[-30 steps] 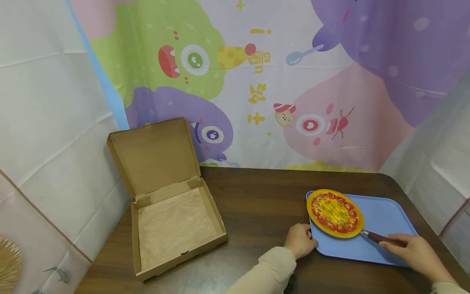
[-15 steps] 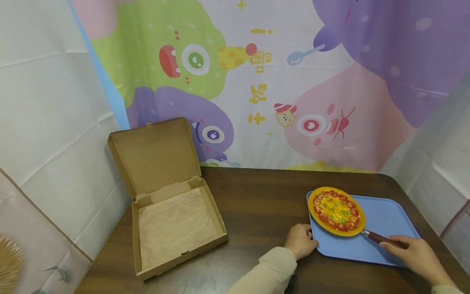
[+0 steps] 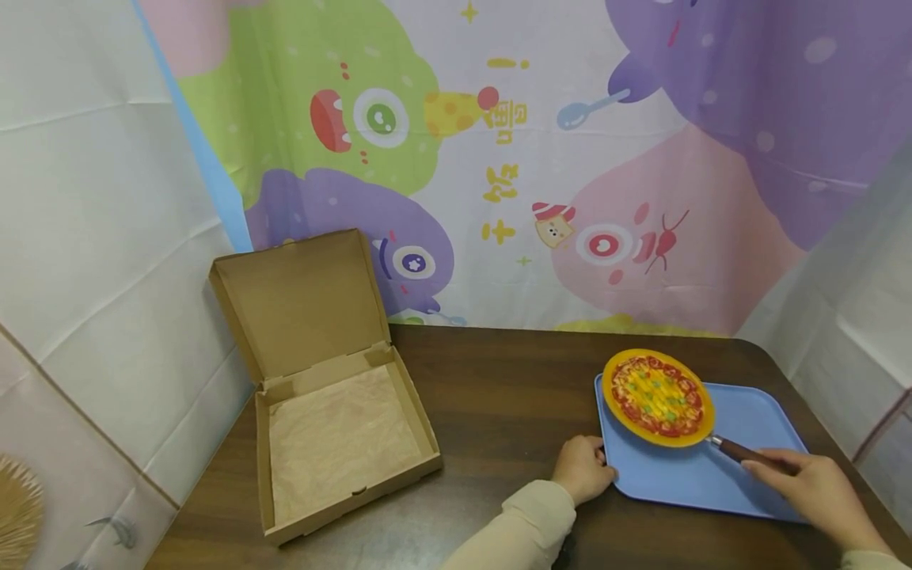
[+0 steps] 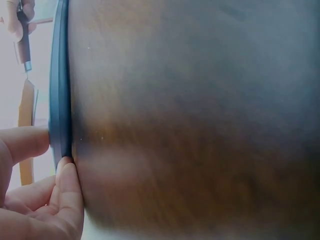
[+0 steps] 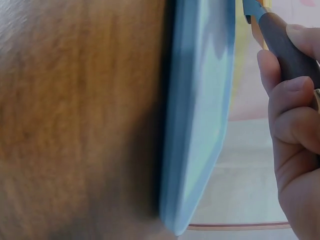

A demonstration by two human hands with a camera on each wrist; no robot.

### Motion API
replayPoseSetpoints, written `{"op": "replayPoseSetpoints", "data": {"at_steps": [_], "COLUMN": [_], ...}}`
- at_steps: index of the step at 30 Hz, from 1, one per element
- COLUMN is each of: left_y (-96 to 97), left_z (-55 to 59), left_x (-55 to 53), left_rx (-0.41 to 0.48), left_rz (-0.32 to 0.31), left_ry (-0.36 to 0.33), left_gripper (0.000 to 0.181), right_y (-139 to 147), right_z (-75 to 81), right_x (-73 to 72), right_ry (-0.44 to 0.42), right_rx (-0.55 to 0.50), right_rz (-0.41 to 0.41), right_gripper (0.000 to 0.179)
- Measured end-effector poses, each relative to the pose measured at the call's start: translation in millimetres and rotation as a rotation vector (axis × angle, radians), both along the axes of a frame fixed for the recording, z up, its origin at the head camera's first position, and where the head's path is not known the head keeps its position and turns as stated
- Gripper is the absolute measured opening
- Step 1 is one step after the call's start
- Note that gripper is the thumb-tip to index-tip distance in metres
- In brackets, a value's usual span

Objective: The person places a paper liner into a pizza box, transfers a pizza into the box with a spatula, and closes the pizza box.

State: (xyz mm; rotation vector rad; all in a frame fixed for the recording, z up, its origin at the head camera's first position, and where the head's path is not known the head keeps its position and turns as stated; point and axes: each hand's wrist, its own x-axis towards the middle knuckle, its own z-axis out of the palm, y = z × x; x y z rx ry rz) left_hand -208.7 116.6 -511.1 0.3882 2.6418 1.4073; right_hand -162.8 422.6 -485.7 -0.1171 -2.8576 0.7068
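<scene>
My right hand [image 3: 815, 487] grips the dark wooden handle [image 5: 287, 47] of a pizza server, its blade mostly hidden under the pizza. On it rests a round pizza [image 3: 659, 397] with an orange-yellow rim, red sauce, cheese and green bits. The pizza is raised over the left part of a blue tray [image 3: 755, 419], a shadow falling below it. At the tray's near left corner, my left hand [image 3: 584, 469] pinches the rim [image 4: 60, 90] between thumb and fingers. In the right wrist view, fingers wrap the handle beside the tray's edge.
On the left of the brown table [image 3: 492, 396] stands a cardboard pizza box [image 3: 356, 492], lid raised and leaning back, with crumpled brown paper [image 3: 342, 439] inside. Behind hangs a cartoon-printed curtain [image 3: 492, 277]. White cloth walls [image 3: 107, 198] flank the table.
The right hand has raised the server with the pizza, which has shifted up and slightly right over the tray. The left hand keeps its place on the tray's rim.
</scene>
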Motion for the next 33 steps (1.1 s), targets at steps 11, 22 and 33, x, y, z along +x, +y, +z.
{"op": "replayPoseSetpoints", "data": {"at_steps": [11,22,33], "left_y": [-0.3,-1.4,-3.6], "left_z": [-1.6,-4.7,-4.0], "left_x": [-1.8,-4.9,-6.9], "left_rx": [-0.016,-0.023,-0.038], "left_rz": [-0.007,-0.01,-0.043], "left_ry": [-0.001,-0.018,-0.032], "left_gripper": [0.016,0.029,0.038], "right_y": [-3.0,-17.2,-29.4], "right_z": [11.4,28.5,47.1], "right_x": [-4.7,-4.6,-12.1], "right_ry": [0.069,0.05,0.037], "right_rx": [-0.01,-0.027,-0.017], "right_rz": [0.019,0.003,0.04], "right_gripper": [0.037,0.045,0.048]}}
